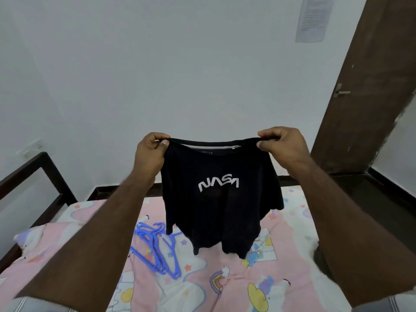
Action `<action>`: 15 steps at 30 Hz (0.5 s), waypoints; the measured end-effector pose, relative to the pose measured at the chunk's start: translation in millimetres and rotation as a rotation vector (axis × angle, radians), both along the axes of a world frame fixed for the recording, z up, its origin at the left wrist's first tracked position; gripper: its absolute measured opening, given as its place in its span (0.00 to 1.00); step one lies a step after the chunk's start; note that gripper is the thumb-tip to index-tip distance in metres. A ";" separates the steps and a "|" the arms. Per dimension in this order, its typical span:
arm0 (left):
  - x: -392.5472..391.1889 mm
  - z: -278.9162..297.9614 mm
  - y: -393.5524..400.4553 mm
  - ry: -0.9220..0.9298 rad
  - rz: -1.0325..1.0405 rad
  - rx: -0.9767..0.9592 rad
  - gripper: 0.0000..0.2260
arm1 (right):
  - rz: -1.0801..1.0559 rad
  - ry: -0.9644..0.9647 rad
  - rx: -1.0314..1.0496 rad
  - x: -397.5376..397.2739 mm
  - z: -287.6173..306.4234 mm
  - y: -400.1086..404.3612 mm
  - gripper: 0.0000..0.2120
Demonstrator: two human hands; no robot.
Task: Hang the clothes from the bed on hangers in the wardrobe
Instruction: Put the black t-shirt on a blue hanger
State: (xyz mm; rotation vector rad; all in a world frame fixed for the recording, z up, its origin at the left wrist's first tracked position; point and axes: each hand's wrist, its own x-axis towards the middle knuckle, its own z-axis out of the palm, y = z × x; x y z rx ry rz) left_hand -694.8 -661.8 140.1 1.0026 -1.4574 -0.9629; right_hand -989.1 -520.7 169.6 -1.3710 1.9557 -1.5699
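While both arms reach forward over the bed (292,233), a black T-shirt (221,199) hangs in the air between the two hands, well above the pink cartoon-printed sheet that covers the bed. At the far left corner of the bed stands a dark bed frame (48,174), and a pillow (42,242) in the same pink print lies along the bed's left edge. Just right of the pillow, toward the middle of the bed, a bunch of blue hangers (157,251) lies flat on the sheet, stacked on one another with their hooks pointing to the far edge; the T-shirt's lower left hem hangs in front of them and hides part of the pile. The left hand (149,154) pinches the T-shirt's left shoulder between thumb and curled fingers. The garment is stretched across at the neckline, its white NASA lettering facing the camera and reading mirrored, its body drooping toward the bed without touching it as far as can be seen. The right hand (281,146) grips the other shoulder in the same pinching way. Behind stands a white wall (180,64) bearing a paper notice (314,18), and at the far right a brown door (369,91) with a metal handle (340,91).
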 end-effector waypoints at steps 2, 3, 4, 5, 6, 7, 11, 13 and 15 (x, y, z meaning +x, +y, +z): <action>1.7 -6.1 -0.9 -0.086 -0.035 0.074 0.06 | 0.003 0.089 0.118 -4.8 -8.0 7.2 0.13; 3.6 -12.3 -2.2 -0.133 -0.076 0.136 0.06 | 0.018 0.103 0.175 -8.6 -15.1 10.6 0.13; 6.1 -19.7 -1.7 -0.182 -0.122 0.211 0.06 | 0.036 0.094 0.222 -12.7 -23.8 14.7 0.11; 8.7 -30.1 -1.4 -0.233 -0.168 0.287 0.06 | 0.052 0.075 0.265 -16.8 -34.8 18.7 0.10; 11.8 -43.3 -0.6 -0.275 -0.214 0.355 0.06 | 0.070 0.066 0.310 -20.6 -47.2 23.0 0.08; 14.9 -59.3 0.2 -0.308 -0.259 0.416 0.06 | 0.096 0.069 0.363 -23.5 -62.3 26.9 0.06; 19.8 -131.6 14.4 -0.485 -0.373 0.631 0.06 | 0.186 0.022 0.617 -34.1 -137.0 36.3 0.04; 14.4 -166.5 22.2 -0.583 -0.361 0.663 0.06 | 0.199 -0.030 0.716 -37.2 -173.8 37.2 0.04; 4.1 -200.0 22.3 -0.619 -0.319 0.642 0.06 | 0.183 -0.072 0.768 -39.2 -206.5 33.7 0.04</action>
